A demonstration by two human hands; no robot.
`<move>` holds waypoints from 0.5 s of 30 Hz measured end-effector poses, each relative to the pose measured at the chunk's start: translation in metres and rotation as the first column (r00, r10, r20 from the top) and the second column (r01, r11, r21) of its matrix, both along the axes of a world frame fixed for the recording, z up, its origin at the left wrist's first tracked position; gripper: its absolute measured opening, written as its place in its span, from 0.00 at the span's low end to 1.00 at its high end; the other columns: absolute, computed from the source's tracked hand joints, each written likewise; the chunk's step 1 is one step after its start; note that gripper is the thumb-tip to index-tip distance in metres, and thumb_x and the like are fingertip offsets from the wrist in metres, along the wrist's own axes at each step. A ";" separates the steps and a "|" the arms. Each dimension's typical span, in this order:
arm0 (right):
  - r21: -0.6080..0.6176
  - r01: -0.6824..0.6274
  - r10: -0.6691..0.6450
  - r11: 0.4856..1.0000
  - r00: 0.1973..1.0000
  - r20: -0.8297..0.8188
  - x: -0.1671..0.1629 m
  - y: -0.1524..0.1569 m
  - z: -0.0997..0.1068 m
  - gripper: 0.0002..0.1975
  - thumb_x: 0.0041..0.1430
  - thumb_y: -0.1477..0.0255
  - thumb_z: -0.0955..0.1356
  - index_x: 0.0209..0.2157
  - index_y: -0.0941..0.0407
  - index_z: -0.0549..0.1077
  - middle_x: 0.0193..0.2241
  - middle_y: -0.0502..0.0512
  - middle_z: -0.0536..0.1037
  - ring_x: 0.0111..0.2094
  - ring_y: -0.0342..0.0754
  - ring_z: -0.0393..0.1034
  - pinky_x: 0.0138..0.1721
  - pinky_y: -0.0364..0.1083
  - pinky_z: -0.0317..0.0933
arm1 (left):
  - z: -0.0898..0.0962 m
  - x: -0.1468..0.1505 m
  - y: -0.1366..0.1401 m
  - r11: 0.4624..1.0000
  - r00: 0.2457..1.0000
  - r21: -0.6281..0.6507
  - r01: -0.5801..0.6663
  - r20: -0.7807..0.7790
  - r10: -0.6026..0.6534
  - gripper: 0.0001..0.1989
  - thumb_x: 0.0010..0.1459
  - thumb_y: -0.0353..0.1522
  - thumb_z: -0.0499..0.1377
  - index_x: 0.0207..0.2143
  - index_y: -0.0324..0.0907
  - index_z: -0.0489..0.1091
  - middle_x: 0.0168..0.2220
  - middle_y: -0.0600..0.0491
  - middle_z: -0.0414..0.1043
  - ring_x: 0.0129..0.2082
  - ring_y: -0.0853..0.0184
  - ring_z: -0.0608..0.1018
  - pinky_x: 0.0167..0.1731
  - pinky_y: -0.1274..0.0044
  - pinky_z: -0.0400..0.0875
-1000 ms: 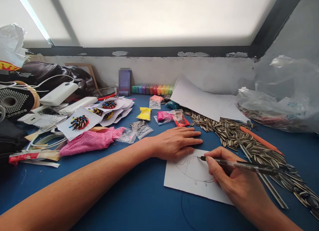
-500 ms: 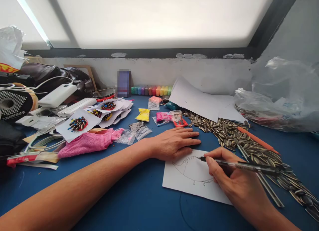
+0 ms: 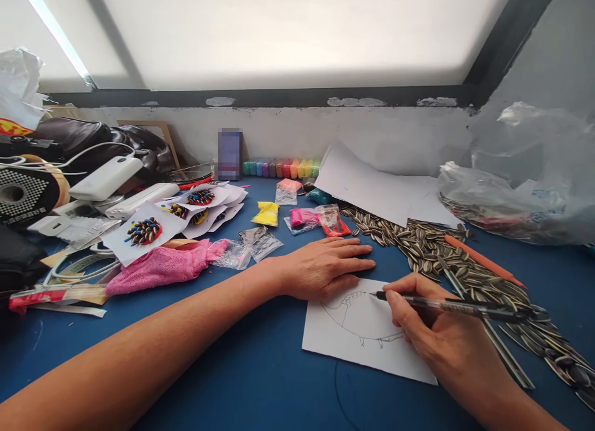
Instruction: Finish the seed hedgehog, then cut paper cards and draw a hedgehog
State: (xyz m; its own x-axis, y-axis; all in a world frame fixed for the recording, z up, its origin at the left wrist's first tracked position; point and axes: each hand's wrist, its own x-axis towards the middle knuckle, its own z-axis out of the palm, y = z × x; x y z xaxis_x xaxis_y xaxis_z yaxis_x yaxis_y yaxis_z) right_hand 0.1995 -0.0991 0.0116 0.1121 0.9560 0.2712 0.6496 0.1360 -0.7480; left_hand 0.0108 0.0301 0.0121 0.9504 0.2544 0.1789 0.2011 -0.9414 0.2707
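A white sheet of paper [image 3: 334, 338] lies on the blue table [image 3: 251, 369], bearing a line drawing of a round-bodied animal with short legs and small curved marks along its back. My left hand [image 3: 325, 266] rests flat, fingers stretched out, over the paper's upper left edge. Between the thumb and fingers of my right hand [image 3: 437, 325] is a black pen [image 3: 458, 306], its tip at the drawing's upper outline. Part of the drawing's right side is hidden behind my right hand.
Striped sunflower seeds [image 3: 423, 248] spread along the right, with an orange stick [image 3: 483, 260] among them. White sheets [image 3: 372, 186] and a plastic bag [image 3: 515, 201] lie behind. Clay packets [image 3: 266, 214] sit mid-table. Seed-decorated cards [image 3: 144, 232] and a pink cloth [image 3: 160, 268] are at left.
The pen tip has shifted slightly right along the drawing's upper outline, and more small curved marks show there. My left hand stays in place.
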 end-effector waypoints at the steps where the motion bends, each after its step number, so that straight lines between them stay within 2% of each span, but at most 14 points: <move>1: -0.008 -0.003 0.003 1.000 1.000 -0.002 0.000 0.000 -0.001 0.12 0.62 0.61 0.65 0.29 0.51 0.73 0.18 0.44 0.69 0.16 0.42 0.61 0.17 0.42 0.55 | 0.000 0.000 0.000 1.000 1.000 0.001 -0.001 -0.002 0.001 0.22 0.71 0.33 0.51 0.64 0.36 0.62 0.69 0.42 0.54 0.70 0.56 0.55 0.68 0.62 0.51; 9: -0.058 -0.022 0.023 0.998 0.999 0.025 -0.004 0.004 0.011 0.11 0.60 0.62 0.65 0.28 0.52 0.72 0.17 0.45 0.69 0.17 0.43 0.61 0.17 0.43 0.56 | -0.001 0.001 0.000 1.000 1.000 -0.019 0.001 0.004 -0.001 0.22 0.71 0.33 0.51 0.64 0.36 0.62 0.69 0.42 0.54 0.70 0.56 0.55 0.68 0.61 0.51; 15: -0.040 -0.007 0.007 0.999 1.000 -0.006 -0.001 0.003 0.000 0.11 0.61 0.61 0.65 0.28 0.51 0.72 0.17 0.44 0.68 0.16 0.42 0.60 0.18 0.43 0.55 | -0.001 0.000 0.001 1.000 1.000 -0.006 -0.001 -0.004 0.001 0.22 0.71 0.33 0.51 0.64 0.37 0.61 0.69 0.43 0.53 0.70 0.57 0.54 0.68 0.62 0.50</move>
State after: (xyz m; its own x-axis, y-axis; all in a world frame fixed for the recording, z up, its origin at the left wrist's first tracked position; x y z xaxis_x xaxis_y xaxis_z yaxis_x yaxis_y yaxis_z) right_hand 0.1984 -0.0962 0.0116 0.1067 0.9668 0.2324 0.6442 0.1108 -0.7568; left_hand 0.0110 0.0308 0.0109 0.9509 0.2561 0.1740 0.2026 -0.9396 0.2757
